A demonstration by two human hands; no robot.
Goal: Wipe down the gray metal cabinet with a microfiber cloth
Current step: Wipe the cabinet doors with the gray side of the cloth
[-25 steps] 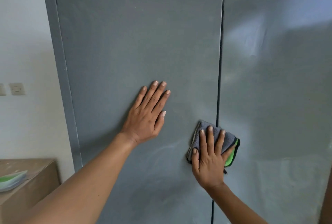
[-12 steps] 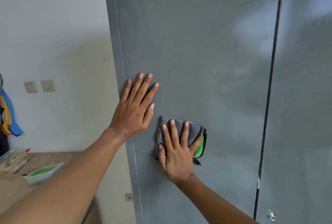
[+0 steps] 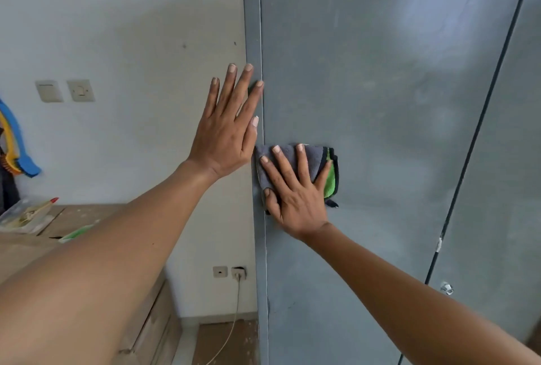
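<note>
The gray metal cabinet fills the right half of the view, its two doors shut. A folded microfiber cloth, gray with a green and black edge, lies flat on the left door right by the cabinet's left edge. My right hand presses it against the door with straight, spread fingers. My left hand is raised flat with fingers straight, just above and left of the cloth; its index finger and thumb reach the cabinet's left edge strip, while the rest overlaps the white wall behind.
A white wall with two switches lies left of the cabinet. A wooden counter with a clear tray stands at lower left. A wall socket with a plugged cable sits low beside the cabinet. A small door knob shows at lower right.
My right hand has slid the cloth leftward across the left door to its left edge. My left hand has moved left too, from flat on the door to the cabinet's edge.
</note>
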